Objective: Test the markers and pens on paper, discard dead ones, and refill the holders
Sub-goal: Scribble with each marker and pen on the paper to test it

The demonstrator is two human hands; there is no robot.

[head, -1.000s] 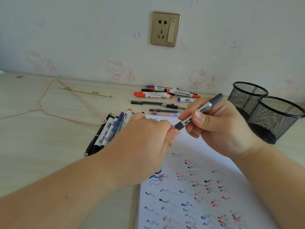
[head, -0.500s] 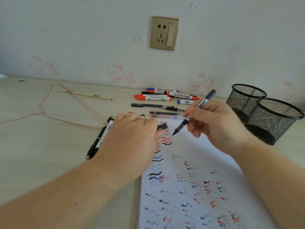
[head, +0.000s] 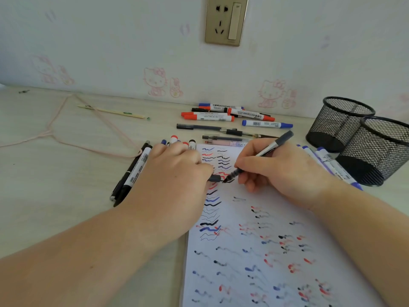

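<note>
The right hand (head: 285,171) has its fingers (head: 245,162) clamped round a grey-barrelled pen (head: 257,155), gripped low near the writing end. The pen's long axis runs diagonally: the tip points down and to the left, touching the paper (head: 243,251) beside a column of squiggles, while the grey rear end points up and to the right, toward the wall. The left hand (head: 174,185) lies knuckles up at the paper's left edge, its fingers closed on a small dark cap (head: 215,178), which sits just beside the pen tip.

The paper lies on the pale worktop (head: 55,173) and carries rows of black, blue and red test strokes. Under and left of the left hand, a bunch of markers (head: 132,173) lies fanned out, ends pointing away from the person. Beyond the paper, more markers and pens (head: 228,117) lie roughly crosswise near the wall. Two black mesh holders (head: 363,138) stand at the right, touching each other, with several blue-capped markers (head: 327,165) lying between them and the right wrist.
</note>
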